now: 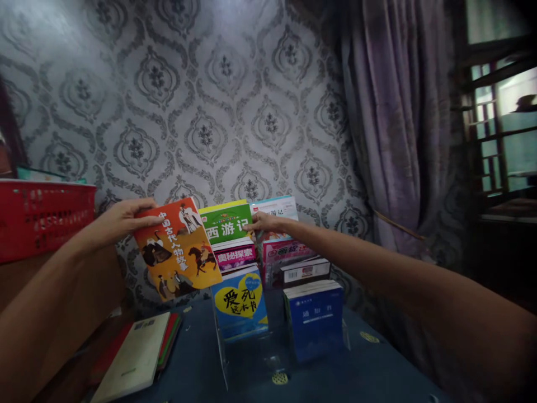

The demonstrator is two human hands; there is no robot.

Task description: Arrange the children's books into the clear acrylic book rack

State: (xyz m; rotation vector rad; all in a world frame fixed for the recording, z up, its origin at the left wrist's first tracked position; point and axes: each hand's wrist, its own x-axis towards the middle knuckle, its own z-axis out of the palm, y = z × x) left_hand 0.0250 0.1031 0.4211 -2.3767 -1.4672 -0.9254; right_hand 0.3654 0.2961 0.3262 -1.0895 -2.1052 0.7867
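Observation:
My left hand (133,215) grips an orange book (178,246) by its upper left corner and holds it tilted, left of a clear tiered stand (222,358). The fingers of my right hand (262,222) close on the right edge of a green book (226,224) in the stand's back left row. In front of it stand a pink book (236,256) and a blue book with a yellow heart (240,302). On the right side are a white book (281,210), partly hidden by my right hand, another pink book (277,252) and a dark blue book (316,322).
Several books (134,355) lie stacked flat at the left of the dark blue tabletop (188,369). A red basket (46,218) sits on a brown box (84,291) at far left. Behind is a patterned wall (205,112), with a purple curtain (398,112) to the right.

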